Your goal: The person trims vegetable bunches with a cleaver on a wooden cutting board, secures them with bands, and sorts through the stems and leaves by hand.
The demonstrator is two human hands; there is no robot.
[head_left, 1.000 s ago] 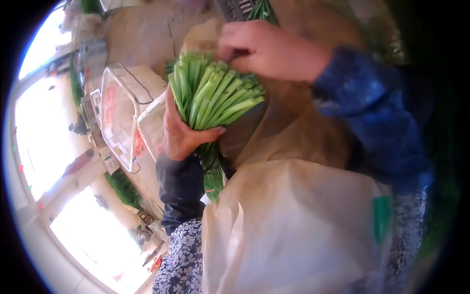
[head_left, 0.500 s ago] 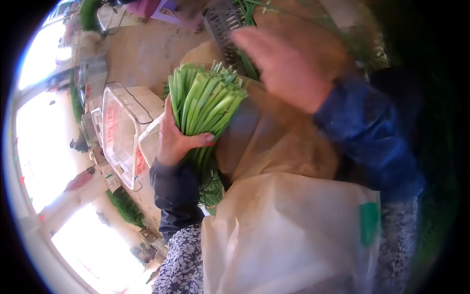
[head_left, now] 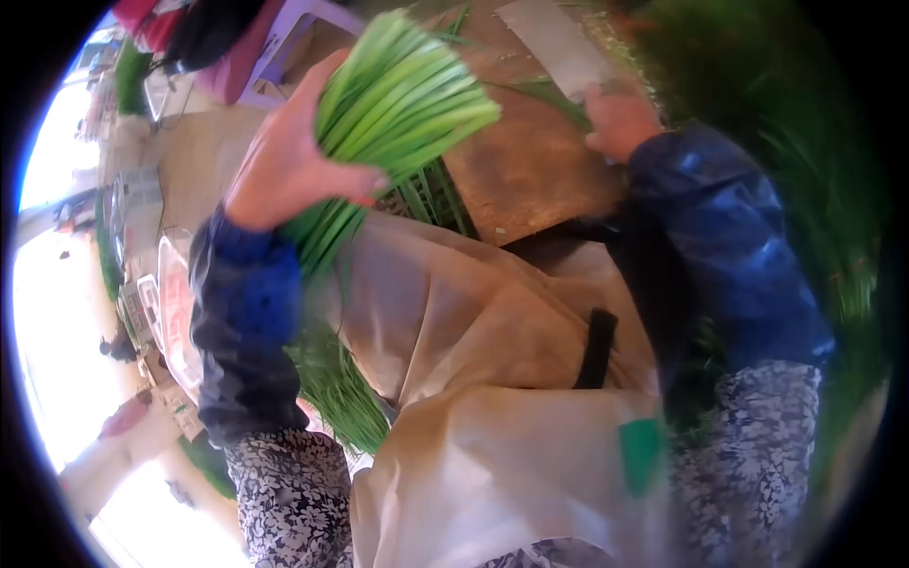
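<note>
My left hand (head_left: 289, 151) is wrapped round a thick bundle of garlic chives (head_left: 402, 99), raised at the upper middle. The pale cut ends fan out toward the upper right, and darker green leaves hang below the wrist. On the right, my right hand (head_left: 625, 121) is closed at the near end of a cleaver (head_left: 549, 43) with a broad grey blade. Its handle is hidden by the fingers. The blade lies over the far part of a brown wooden board (head_left: 530, 180).
A beige apron (head_left: 473, 303) covers my lap. Dark crate slats (head_left: 417, 201) show beneath the bundle. Beyond stands a purple stool (head_left: 284, 38). More greens (head_left: 341, 388) lie by my left leg, and blurred greenery (head_left: 795, 189) fills the right side. White baskets (head_left: 175, 303) stand at left.
My left hand has lifted the chives up and to the left. My right hand, blurred and free before, has moved right and taken hold of the cleaver. The view has shifted, showing more board.
</note>
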